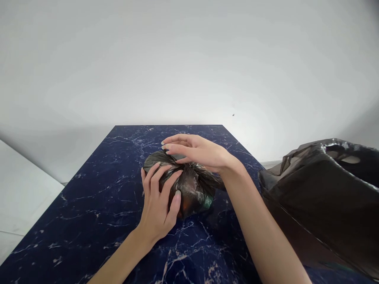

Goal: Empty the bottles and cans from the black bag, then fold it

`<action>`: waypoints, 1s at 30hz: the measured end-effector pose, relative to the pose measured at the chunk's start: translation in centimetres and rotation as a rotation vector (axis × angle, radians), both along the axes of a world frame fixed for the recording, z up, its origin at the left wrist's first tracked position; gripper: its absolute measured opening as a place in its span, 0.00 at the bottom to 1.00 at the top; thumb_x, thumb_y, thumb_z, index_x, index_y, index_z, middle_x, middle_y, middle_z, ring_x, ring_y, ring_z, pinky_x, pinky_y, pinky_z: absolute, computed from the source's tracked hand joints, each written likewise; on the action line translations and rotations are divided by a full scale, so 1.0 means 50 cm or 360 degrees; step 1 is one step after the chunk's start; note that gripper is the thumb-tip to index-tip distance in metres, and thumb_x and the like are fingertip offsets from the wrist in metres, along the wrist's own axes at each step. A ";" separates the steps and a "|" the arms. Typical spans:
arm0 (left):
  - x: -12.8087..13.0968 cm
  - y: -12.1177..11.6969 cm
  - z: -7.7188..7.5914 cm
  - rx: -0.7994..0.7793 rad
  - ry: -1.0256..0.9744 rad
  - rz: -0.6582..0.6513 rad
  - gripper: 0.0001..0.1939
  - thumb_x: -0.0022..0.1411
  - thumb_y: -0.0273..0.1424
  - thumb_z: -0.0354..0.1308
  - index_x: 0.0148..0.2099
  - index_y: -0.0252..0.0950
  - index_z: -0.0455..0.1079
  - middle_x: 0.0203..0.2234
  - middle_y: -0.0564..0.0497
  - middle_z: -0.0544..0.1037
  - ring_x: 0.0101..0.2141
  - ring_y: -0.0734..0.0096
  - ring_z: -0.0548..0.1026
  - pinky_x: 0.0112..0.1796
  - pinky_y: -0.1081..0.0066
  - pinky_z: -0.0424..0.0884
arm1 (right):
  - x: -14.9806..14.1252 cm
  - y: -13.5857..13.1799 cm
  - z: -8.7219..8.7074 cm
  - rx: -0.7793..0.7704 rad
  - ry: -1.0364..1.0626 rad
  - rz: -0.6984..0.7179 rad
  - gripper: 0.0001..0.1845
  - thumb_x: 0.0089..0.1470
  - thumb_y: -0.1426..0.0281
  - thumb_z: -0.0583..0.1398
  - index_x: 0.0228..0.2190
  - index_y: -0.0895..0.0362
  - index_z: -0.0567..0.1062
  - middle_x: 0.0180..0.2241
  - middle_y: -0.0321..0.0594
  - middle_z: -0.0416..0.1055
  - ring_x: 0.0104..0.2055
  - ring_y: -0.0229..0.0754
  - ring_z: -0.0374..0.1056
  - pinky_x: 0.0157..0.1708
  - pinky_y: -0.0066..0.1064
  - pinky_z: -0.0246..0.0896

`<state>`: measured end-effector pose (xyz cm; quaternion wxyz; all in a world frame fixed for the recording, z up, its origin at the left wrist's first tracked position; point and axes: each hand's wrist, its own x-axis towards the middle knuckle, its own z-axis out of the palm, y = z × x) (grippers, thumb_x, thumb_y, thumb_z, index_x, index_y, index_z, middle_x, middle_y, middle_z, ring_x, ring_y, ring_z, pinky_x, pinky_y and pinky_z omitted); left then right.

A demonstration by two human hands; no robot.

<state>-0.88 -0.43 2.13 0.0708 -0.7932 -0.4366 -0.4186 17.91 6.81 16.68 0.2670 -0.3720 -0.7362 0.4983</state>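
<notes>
A small bundle wrapped in thin black plastic bag (194,187) sits on the dark blue marbled table. Its gathered, twisted top lies near the middle. Orange and green tints show faintly through the plastic, but the contents cannot be made out. My left hand (158,201) rests on the bundle's left side, its fingers spread and slightly bent over the plastic. Over the far side of the bundle is my right hand (197,151), fingers stretched to the left and thumb low by the gathered plastic. Its palm hides part of the bundle.
A large black plastic bag (319,197) with its mouth open upward stands at the right, overlapping the table's right side. The blue marbled table (97,205) extends to a white wall (177,63) behind. A white panel (26,189) stands at the left.
</notes>
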 end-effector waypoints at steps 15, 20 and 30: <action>-0.051 0.034 0.111 -0.0177 -0.0295 0.0064 0.11 0.78 0.33 0.48 0.44 0.43 0.70 0.49 0.48 0.85 0.63 0.54 0.77 0.74 0.33 0.46 | 0.030 -0.020 0.005 0.0438 -0.1150 0.0007 0.17 0.65 0.60 0.65 0.51 0.54 0.84 0.51 0.48 0.84 0.45 0.52 0.80 0.36 0.38 0.69; -0.029 0.037 0.177 -0.0650 0.0033 0.0152 0.18 0.72 0.43 0.55 0.58 0.43 0.73 0.54 0.45 0.84 0.57 0.45 0.80 0.70 0.21 0.48 | 0.017 -0.033 0.012 0.0476 -0.1298 0.0102 0.21 0.60 0.62 0.68 0.54 0.52 0.82 0.47 0.46 0.83 0.40 0.49 0.78 0.30 0.36 0.63; -0.040 0.009 0.143 -0.0364 0.0459 0.0154 0.16 0.70 0.38 0.54 0.49 0.46 0.82 0.42 0.45 0.83 0.54 0.42 0.76 0.70 0.17 0.43 | -0.021 -0.043 0.002 0.0472 -0.1444 0.0172 0.08 0.57 0.61 0.69 0.35 0.53 0.83 0.33 0.42 0.82 0.32 0.47 0.75 0.25 0.36 0.58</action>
